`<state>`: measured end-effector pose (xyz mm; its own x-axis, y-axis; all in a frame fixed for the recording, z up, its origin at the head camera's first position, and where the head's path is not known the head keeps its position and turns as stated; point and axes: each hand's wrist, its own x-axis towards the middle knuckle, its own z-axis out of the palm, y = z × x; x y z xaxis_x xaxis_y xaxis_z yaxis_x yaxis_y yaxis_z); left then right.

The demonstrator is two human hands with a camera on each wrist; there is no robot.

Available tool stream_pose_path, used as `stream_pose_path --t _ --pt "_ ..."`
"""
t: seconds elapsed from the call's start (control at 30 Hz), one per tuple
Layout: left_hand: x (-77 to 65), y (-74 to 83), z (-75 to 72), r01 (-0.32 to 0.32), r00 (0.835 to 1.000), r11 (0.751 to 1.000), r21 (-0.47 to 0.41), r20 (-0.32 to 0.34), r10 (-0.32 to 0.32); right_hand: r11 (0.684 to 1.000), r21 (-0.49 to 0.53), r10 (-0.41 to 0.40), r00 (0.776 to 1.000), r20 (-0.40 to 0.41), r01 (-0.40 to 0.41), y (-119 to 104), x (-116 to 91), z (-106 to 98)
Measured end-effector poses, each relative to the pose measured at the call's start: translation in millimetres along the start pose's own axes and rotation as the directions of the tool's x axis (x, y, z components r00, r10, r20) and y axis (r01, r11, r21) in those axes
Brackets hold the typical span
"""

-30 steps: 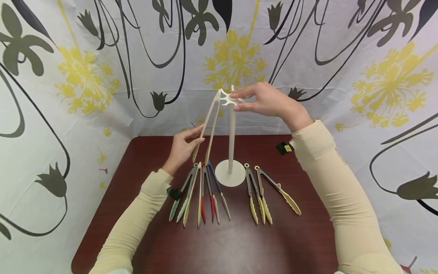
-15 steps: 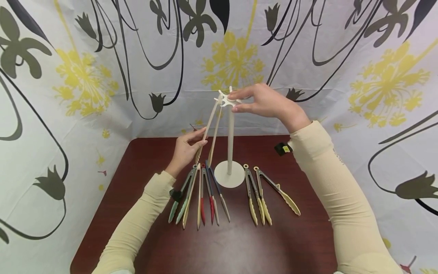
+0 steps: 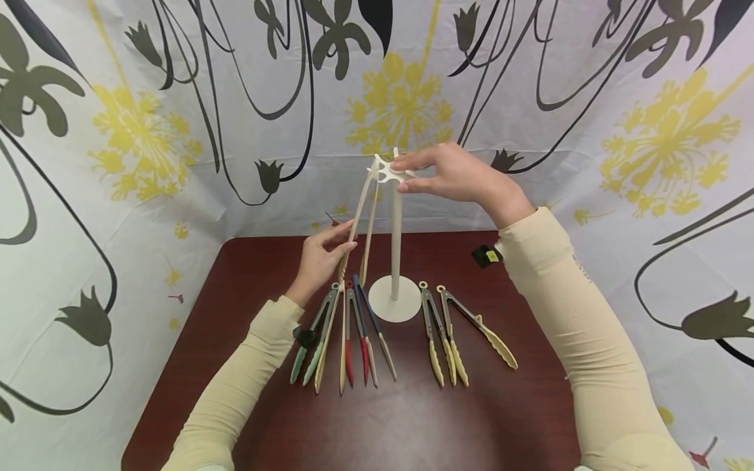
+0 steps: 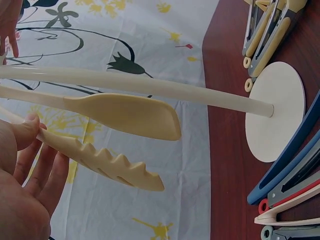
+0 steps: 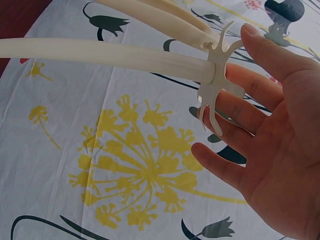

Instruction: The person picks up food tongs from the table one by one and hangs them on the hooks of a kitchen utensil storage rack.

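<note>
My left hand (image 3: pixel 318 258) pinches one arm of long cream tongs (image 3: pixel 363 203) between thumb and fingers. The tongs slant downward, their joined upper end at a hook of the white utensil stand (image 3: pixel 397 235). In the left wrist view one tip is a smooth spatula-like blade (image 4: pixel 135 115), the other a scalloped edge (image 4: pixel 110 162). At the stand's top my right hand (image 3: pixel 459 173) holds the hooked head (image 5: pixel 218 75), thumb at one hook and fingers at the far side. The hand partly hides this head in the head view.
Left of the stand's round base (image 3: pixel 394 313) lie green tongs (image 3: pixel 318 324), cream tongs (image 3: pixel 343 340), red-tipped tongs (image 3: pixel 349 360) and blue tongs (image 3: pixel 377 324). Two pairs of yellow-tipped tongs (image 3: pixel 434 360) lie to its right. Patterned cloth (image 3: pixel 235 111) hangs behind the dark red table (image 3: pixel 412 425).
The left hand has shifted slightly right, bringing the tongs' arms nearer the pole and closer together. The right hand stays at the stand's top.
</note>
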<state>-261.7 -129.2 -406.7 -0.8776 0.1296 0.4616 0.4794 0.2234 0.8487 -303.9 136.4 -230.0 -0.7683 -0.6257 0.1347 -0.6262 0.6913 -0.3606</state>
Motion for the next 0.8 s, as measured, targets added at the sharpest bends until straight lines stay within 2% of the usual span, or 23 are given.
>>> stream_pose_path --t 0.2,0.57,0.8 --pt "-0.3 7.0 5.2 0.008 1.0 1.0 0.007 -0.019 -0.008 1.0 0.001 0.005 1.0 -0.005 -0.005 1 -1 -1" --pt "0.0 -5.6 18.1 0.014 1.0 1.0 0.021 -0.02 -0.013 1.0 0.01 0.015 1.0 -0.009 -0.015 2 -1 1" --pt "1.8 -8.4 23.4 0.034 0.999 0.999 -0.002 -0.037 -0.034 1.0 0.009 0.007 1.0 -0.014 -0.007 1 -1 1"
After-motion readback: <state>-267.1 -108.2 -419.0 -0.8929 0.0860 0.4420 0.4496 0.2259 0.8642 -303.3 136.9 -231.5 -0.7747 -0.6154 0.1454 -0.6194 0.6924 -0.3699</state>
